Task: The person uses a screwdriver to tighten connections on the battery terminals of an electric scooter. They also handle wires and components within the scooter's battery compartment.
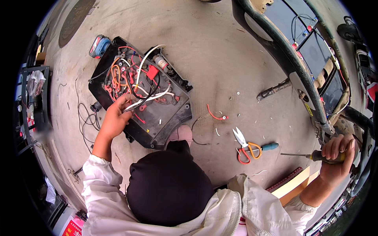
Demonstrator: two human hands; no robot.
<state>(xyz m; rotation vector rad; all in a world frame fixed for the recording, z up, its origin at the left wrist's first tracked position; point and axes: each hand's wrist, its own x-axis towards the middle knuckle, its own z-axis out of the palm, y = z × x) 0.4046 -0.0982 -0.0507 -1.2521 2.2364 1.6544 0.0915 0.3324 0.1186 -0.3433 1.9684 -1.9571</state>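
Observation:
Over a black plastic tray (173, 121) full of tangled cables, my left hand (117, 117) is closed, thumb and fingers pinched around a white cable (151, 98) that runs beside a black one. Red and orange leads (116, 72) with ring terminals lie heaped in the tray, near a red plastic block (152, 72) and a cylindrical part (161, 63). Off to the right, my right hand (338, 159) grips the dark handle of a screwdriver (295, 154), its shaft pointing left. That hand is beside a tubular metal frame.
Scissors (252, 150) with red and orange handles lie on the floor by a teal-handled tool (270, 146). A short red cable (214, 115) rests nearby. A cordless tool battery (94, 46) touches the tray's far-left side. Batteries (289, 17) sit inside the metal frame (275, 37).

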